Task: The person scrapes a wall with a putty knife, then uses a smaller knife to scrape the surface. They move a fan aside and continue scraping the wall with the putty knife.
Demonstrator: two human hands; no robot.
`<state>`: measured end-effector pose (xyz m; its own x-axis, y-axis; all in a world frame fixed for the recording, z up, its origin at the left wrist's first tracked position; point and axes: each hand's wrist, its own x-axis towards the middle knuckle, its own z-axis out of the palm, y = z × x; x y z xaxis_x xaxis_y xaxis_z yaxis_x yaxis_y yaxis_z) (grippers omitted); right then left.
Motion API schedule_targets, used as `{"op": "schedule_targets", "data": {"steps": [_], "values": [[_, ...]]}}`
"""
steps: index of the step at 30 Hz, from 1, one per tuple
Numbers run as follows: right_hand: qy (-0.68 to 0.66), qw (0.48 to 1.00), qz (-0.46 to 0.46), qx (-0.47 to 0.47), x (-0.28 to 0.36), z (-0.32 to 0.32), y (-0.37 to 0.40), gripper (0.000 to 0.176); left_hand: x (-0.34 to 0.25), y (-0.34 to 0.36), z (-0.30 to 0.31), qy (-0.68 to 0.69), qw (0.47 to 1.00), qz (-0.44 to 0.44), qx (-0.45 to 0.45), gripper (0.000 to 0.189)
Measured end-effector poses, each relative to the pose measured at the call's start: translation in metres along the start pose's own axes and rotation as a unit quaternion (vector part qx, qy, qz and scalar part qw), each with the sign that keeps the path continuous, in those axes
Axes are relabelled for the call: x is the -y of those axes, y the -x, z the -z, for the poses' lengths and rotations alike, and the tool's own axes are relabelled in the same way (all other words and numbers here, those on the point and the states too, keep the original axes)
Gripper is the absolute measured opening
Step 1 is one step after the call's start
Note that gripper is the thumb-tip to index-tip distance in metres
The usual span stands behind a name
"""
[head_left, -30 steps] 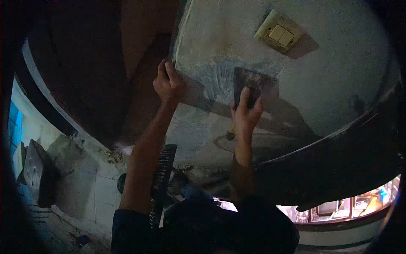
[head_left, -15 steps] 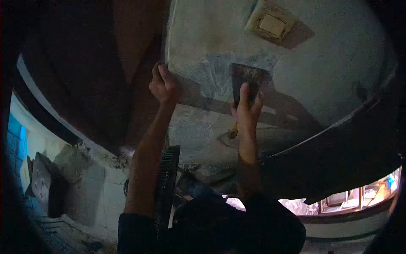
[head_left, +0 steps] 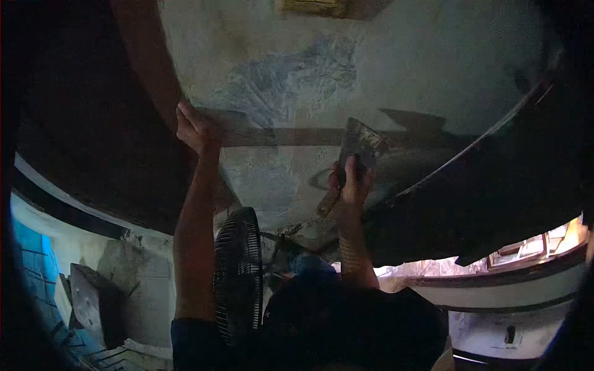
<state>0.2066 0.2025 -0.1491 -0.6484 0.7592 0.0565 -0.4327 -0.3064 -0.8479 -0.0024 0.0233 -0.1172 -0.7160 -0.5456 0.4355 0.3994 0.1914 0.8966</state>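
My right hand [head_left: 352, 179] is closed round the handle of a wide flat scraper [head_left: 365, 143], its dark blade pointing up and away from me in front of the wall. Whether the blade touches the wall cannot be made out. To the left, my left hand [head_left: 199, 131] rests at the wall's edge beside a brown frame [head_left: 148, 55], fingers bent against it; anything inside them is hidden. Between and above my hands, the pale wall [head_left: 433, 68] bears a rough grey patch [head_left: 278, 80].
A yellowed switch plate [head_left: 315, 6] is at the top edge. A black fan [head_left: 240, 272] stands below, between my arms. A dark ledge or cloth [head_left: 458, 210] spans the right. A grey padded object [head_left: 90, 303] is at lower left.
The view has shifted, so the switch plate sits higher and the fan shows more. The scraper has moved down off the grey patch, its blade now tilted. My left hand stays at the wall's edge.
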Motion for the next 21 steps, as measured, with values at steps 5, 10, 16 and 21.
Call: {"op": "schedule_targets", "data": {"steps": [5,10,16,21], "values": [[-0.139,0.989,0.019,0.041,0.000,0.000,0.001,0.035,-0.012,0.006,0.006,0.027,0.999,-0.010,0.021,0.066],[-0.253,0.941,-0.024,0.224,-0.009,-0.011,-0.008,0.047,0.003,-0.014,0.007,-0.006,0.994,0.101,0.051,0.069],[-0.134,0.973,0.047,0.182,0.003,-0.050,-0.016,0.037,-0.058,0.038,0.036,0.068,0.933,-0.338,0.098,0.061],[-0.092,0.984,0.089,0.121,0.003,-0.072,-0.015,0.030,-0.104,0.103,0.043,-0.008,0.824,-0.347,0.449,0.056]]}}
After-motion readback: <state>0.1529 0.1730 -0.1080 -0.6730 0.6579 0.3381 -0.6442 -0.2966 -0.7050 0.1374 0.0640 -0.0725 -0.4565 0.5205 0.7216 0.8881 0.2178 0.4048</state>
